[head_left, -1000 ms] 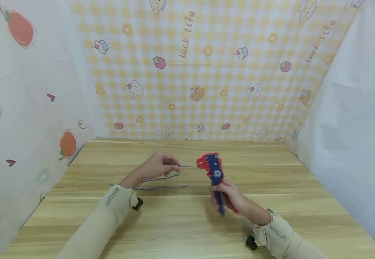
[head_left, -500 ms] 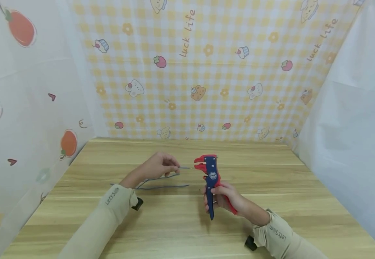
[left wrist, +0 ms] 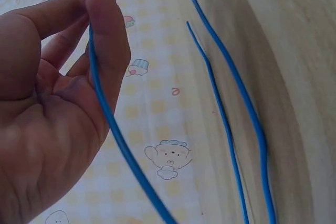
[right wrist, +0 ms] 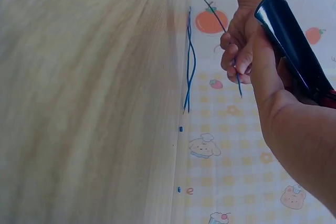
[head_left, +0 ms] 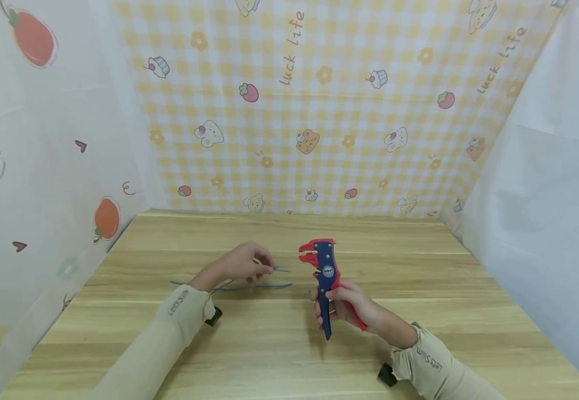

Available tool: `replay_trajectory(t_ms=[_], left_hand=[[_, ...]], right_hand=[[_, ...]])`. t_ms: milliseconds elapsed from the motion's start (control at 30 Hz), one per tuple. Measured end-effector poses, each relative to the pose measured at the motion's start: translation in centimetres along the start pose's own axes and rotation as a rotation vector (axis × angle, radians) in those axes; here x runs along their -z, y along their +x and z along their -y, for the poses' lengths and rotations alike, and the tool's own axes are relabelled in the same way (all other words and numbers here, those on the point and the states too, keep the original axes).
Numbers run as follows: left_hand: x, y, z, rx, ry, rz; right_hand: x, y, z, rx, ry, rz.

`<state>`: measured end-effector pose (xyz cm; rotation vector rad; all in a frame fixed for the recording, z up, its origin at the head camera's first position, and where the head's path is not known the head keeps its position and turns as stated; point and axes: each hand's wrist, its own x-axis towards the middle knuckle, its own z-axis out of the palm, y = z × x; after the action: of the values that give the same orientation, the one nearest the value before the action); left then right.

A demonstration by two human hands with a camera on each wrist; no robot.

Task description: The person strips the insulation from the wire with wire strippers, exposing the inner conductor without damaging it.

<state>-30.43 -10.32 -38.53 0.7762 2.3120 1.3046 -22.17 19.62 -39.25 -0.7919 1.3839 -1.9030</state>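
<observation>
A blue wire is pinched between the thumb and fingers of my left hand, its short end pointing right. In the left wrist view the rest of it runs back past the palm. My right hand grips a red and navy wire stripper, fingers curled round its spread handles. The stripper stands upright, its red jaws parted and facing left with nothing between them. The wire end is a short way left of those jaws. Two more blue wires lie crossing on the table, partly hidden by my left hand in the head view.
Two tiny blue bits lie on the wooden table in the right wrist view. A yellow checked cloth hangs behind the table, with white cloth on both sides. Dark wrist cameras sit below the sleeves.
My left hand has come down slightly and nearer with the wire, whose end sits lower and further from the stripper. The stripper's handles spread and its jaws parted earlier; it now stays still.
</observation>
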Motion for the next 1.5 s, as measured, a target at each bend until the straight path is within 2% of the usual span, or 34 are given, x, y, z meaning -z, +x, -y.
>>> replay_trajectory(t_ms=[100, 333, 467, 600, 767, 900, 1000, 1100, 1333, 1400, 1500], left_hand=[[-0.2, 0.0, 0.2, 0.009, 0.020, 0.023], [-0.5, 0.5, 0.7, 0.019, 0.160, 0.048], [-0.6, 0.5, 0.7, 0.024, 0.181, 0.054], [-0.7, 0.4, 0.7, 0.026, 0.179, 0.063], [-0.9, 0.1, 0.5, -0.009, 0.211, 0.067], [-1.0, 0.1, 0.3, -0.037, 0.246, 0.067], [-1.0, 0.0, 0.3, -0.031, 0.264, 0.054], [-0.9, 0.0, 0.2, -0.008, 0.279, 0.011], [-0.6, 0.2, 0.8, 0.039, 0.266, -0.095], [-0.5, 0.2, 1.0, 0.051, 0.260, -0.110], [-0.2, 0.1, 1.2, 0.061, 0.267, -0.120]], right_hand=[[0.0, 0.1, 0.1, -0.011, -0.003, -0.004], [-0.3, -0.1, 0.2, -0.014, -0.012, -0.014], [-0.5, -0.1, 0.2, -0.015, -0.027, -0.006], [-0.6, 0.0, 0.4, -0.040, -0.046, -0.032], [-0.6, 0.1, 0.8, -0.095, -0.007, -0.092], [-0.5, -0.2, 1.1, -0.109, 0.054, -0.110], [-0.5, -0.4, 1.2, -0.102, 0.087, -0.110], [-0.4, -0.5, 1.2, -0.081, 0.115, -0.107], [-0.2, -0.5, 1.0, -0.039, 0.187, -0.024], [-0.2, -0.5, 1.0, -0.047, 0.186, -0.049], [-0.4, -0.5, 1.1, -0.068, 0.159, -0.125]])
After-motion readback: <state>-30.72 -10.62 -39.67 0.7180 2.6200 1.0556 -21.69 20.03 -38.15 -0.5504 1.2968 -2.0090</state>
